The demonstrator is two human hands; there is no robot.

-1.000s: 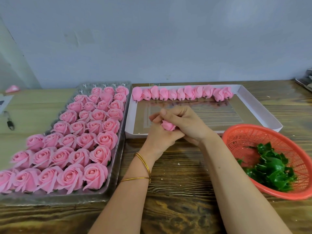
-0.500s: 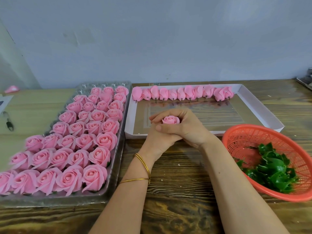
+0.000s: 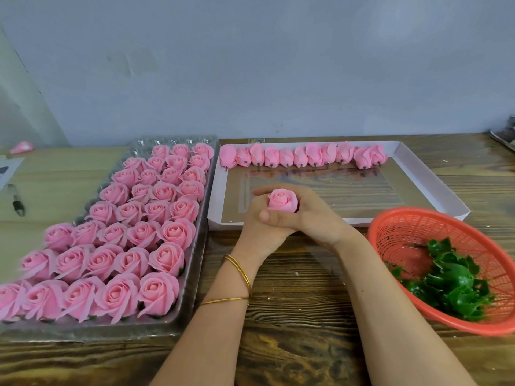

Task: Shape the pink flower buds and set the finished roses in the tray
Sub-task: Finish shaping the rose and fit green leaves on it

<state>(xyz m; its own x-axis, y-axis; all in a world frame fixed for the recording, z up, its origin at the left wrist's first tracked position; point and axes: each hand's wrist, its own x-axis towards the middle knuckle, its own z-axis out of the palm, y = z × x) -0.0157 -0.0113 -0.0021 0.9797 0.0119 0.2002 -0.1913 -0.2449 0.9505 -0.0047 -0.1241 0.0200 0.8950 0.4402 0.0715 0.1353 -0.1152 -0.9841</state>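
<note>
Both hands cup one pink bud over near edge of white box, just right of rose tray. L hand fingers curl round bud's base from below. R hand wraps its side, thumb across front. Only top of bloom shows. Prob. step: easing outer petals open. Best w/ light pressure: turn bud at base, spread petals evenly, don't crush centre. Free cells at tray's far end look like the spot to set it.
</note>
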